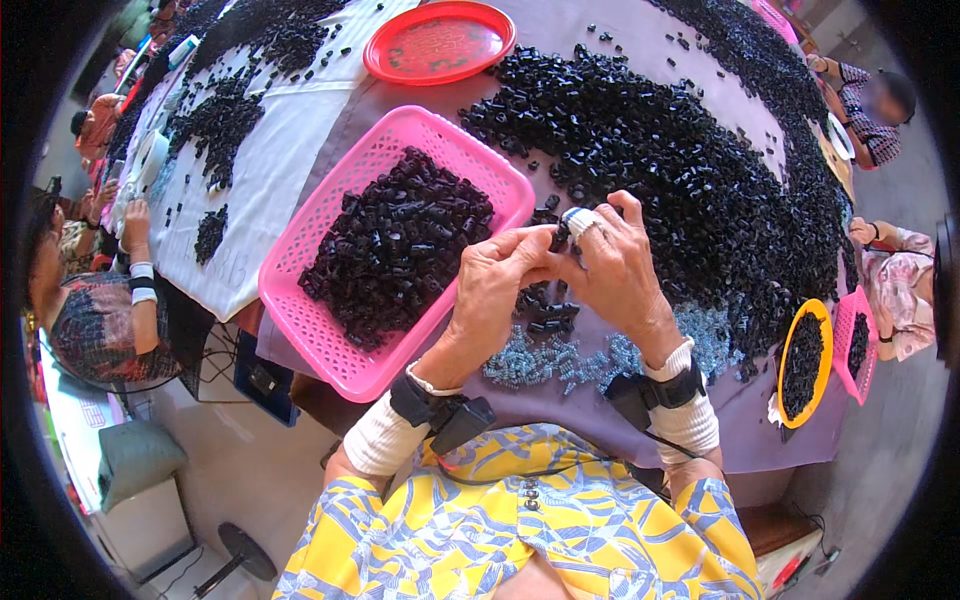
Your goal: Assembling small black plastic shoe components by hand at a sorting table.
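My left hand (497,290) and my right hand (618,262) meet above the table, their fingertips closed together around a small black plastic part (561,236). White tape wraps a finger of the right hand. Just left of my left hand stands a pink perforated basket (292,272), filled with black plastic parts (400,240). Under my hands lie a few more black parts (550,318) and a heap of small pale-blue, spring-like pieces (545,362). Some of those pieces are hidden behind my right wrist.
A large heap of black parts (650,140) covers much of the purple cloth (640,420). A red tray (440,42) lies beyond the basket. At right are a yellow bowl (822,352) and another pink basket (848,385). Other people sit at left and right.
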The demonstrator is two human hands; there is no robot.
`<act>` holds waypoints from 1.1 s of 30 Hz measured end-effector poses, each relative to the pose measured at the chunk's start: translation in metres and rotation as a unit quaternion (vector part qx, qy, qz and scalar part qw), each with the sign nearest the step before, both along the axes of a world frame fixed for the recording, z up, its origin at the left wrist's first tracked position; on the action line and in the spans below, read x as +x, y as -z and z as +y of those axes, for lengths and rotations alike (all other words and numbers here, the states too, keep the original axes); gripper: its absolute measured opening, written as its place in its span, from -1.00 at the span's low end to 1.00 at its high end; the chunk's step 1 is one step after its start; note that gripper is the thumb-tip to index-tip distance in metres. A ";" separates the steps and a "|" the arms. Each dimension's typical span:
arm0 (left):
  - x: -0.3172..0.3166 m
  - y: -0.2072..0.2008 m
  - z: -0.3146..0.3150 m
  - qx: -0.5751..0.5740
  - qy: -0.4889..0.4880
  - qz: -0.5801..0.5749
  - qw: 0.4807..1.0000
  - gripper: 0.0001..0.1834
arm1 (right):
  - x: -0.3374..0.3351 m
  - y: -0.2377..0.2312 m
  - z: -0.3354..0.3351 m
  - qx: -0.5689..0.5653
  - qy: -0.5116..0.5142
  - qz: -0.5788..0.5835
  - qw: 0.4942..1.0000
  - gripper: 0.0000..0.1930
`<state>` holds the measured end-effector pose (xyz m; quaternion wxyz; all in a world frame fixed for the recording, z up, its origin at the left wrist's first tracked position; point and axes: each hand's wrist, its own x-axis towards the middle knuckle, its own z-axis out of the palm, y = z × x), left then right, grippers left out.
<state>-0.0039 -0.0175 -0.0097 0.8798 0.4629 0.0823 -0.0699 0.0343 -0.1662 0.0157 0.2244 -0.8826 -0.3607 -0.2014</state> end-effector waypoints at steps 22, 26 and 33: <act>0.001 0.003 0.002 -0.047 0.113 0.017 0.992 -0.74 | 0.003 -0.001 -0.005 0.021 -0.021 -0.004 1.000 -0.76; 0.000 -0.002 0.002 -0.026 0.098 0.014 0.995 -0.60 | 0.005 0.001 -0.007 0.036 -0.010 0.001 0.999 -0.77; 0.001 0.004 0.002 -0.022 0.086 0.022 0.996 -0.56 | 0.009 0.002 -0.012 0.061 -0.050 0.028 0.996 -0.77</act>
